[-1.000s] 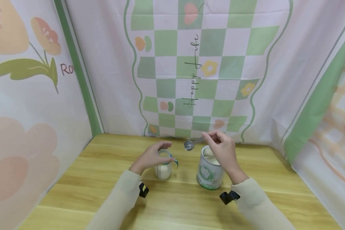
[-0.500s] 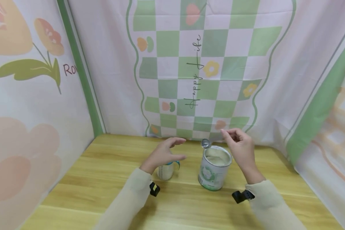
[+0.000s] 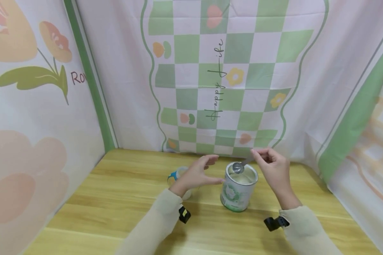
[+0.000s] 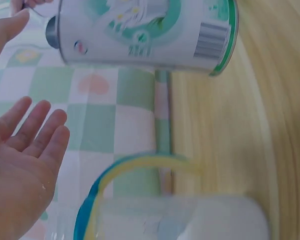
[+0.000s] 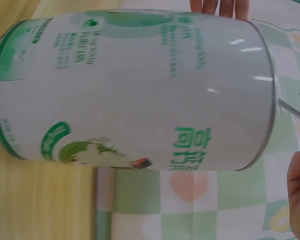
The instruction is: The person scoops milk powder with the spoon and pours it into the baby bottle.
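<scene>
A wooden surface (image 3: 115,198) sits inside cloth walls printed with flowers and a green-and-white check. The landmark is the white-and-green tin can (image 3: 237,189), which stands upright and open near the back of the surface. To the left of the can stands a small baby bottle (image 3: 177,176) with a blue and yellow handle, partly hidden behind the left hand (image 3: 196,175). That hand hovers between bottle and can, fingers straight and spread, its grip loose and holding nothing, the fingertips just beside the can's left wall; whether they touch it cannot be told. Over the can's open top hangs the bowl of a metal spoon (image 3: 238,167). To the right of the can, the right hand (image 3: 272,170) pinches the spoon's handle between thumb and fingertips.
</scene>
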Demonstrator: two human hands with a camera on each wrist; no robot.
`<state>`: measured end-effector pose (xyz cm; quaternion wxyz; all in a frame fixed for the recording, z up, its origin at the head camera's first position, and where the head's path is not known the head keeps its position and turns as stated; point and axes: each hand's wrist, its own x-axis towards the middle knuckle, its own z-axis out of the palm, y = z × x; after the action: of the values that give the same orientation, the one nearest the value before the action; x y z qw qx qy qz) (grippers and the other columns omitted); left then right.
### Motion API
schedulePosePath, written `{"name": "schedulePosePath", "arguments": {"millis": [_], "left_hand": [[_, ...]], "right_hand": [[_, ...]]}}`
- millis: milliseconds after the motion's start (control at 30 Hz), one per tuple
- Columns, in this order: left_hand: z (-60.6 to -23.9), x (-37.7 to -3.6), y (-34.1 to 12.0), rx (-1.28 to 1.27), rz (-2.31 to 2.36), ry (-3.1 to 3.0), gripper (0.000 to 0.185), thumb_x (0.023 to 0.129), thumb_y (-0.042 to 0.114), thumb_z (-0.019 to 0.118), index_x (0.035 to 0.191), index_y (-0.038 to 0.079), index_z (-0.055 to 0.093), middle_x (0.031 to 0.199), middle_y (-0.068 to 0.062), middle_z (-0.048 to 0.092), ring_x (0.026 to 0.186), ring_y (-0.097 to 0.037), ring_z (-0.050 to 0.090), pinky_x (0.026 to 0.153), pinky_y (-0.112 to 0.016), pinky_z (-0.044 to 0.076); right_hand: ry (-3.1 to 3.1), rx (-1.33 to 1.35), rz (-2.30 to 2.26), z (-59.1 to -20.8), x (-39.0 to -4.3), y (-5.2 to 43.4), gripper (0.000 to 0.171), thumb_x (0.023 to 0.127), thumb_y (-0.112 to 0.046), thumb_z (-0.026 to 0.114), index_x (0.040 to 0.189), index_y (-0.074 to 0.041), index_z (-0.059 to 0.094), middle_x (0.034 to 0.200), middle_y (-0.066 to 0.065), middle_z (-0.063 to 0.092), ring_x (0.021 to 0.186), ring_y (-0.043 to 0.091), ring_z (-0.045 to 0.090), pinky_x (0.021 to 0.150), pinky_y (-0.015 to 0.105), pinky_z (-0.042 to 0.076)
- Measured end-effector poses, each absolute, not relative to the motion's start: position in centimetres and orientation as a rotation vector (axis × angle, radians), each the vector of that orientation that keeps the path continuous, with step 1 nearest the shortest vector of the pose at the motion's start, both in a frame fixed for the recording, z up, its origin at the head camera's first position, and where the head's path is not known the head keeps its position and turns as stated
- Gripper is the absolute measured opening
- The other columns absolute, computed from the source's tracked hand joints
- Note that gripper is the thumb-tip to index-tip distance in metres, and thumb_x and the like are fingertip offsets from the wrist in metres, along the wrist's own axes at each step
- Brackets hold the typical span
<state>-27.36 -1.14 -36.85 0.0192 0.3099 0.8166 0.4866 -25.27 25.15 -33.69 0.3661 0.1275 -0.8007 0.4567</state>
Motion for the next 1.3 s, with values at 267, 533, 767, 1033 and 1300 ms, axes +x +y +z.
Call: {"name": "schedulePosePath", "arguments": {"millis": [267, 533, 767, 1033, 1300], "left_hand": [[-38.0, -27.0, 1.5, 0.918, 1.492, 2.504, 0.098, 0.079, 0.043, 0.086, 0.155, 0.011, 0.034, 0.155, -0.003, 0.040, 0.137, -0.021, 0.043, 0.109, -0.035, 0.038], [-39.6, -26.7, 3.5, 0.776, 1.569, 2.435, 0.106, 0.077, 0.050, 0.086, 0.159, 0.020, 0.026, 0.158, 0.003, 0.033, 0.142, -0.024, 0.036, 0.110, -0.047, 0.036], [-40.2, -26.6, 4.4, 0.686, 1.672, 2.359, 0.105, 0.077, 0.046, 0.086, 0.159, 0.021, 0.026, 0.155, 0.007, 0.035, 0.140, -0.021, 0.038, 0.109, -0.049, 0.037], [-39.9, -26.4, 5.0, 0.786, 1.750, 2.269, 0.080, 0.079, 0.039, 0.087, 0.146, 0.034, 0.043, 0.135, 0.014, 0.051, 0.122, -0.008, 0.049, 0.100, -0.043, 0.043], [-40.8, -26.8, 5.6, 0.832, 1.829, 2.187, 0.075, 0.081, 0.030, 0.087, 0.143, 0.032, 0.045, 0.133, 0.004, 0.057, 0.113, -0.007, 0.057, 0.096, -0.032, 0.046]], "right_hand": [[-2.118, 0.298, 1.073, -35.8, -25.8, 26.1, 0.013, 0.088, -0.019, 0.080, 0.083, -0.010, 0.073, 0.072, -0.001, 0.070, 0.061, 0.006, 0.060, 0.057, 0.013, 0.044], [-2.166, 0.390, 0.933, -37.0, -25.7, 26.2, 0.013, 0.086, -0.013, 0.082, 0.079, -0.009, 0.072, 0.069, -0.004, 0.066, 0.059, 0.006, 0.057, 0.055, 0.012, 0.043], [-2.203, 0.476, 0.788, -37.4, -25.8, 26.3, 0.014, 0.084, -0.010, 0.083, 0.077, -0.009, 0.070, 0.067, -0.003, 0.065, 0.057, 0.008, 0.058, 0.053, 0.011, 0.044], [-2.287, 0.531, 0.727, -37.7, -25.9, 26.1, 0.014, 0.084, -0.009, 0.082, 0.081, -0.010, 0.069, 0.070, -0.003, 0.066, 0.060, 0.009, 0.061, 0.053, 0.021, 0.051], [-2.302, 0.523, 0.682, -37.4, -25.9, 25.7, 0.016, 0.083, -0.008, 0.083, 0.080, -0.010, 0.068, 0.070, -0.005, 0.062, 0.061, 0.009, 0.058, 0.053, 0.026, 0.051]]}}
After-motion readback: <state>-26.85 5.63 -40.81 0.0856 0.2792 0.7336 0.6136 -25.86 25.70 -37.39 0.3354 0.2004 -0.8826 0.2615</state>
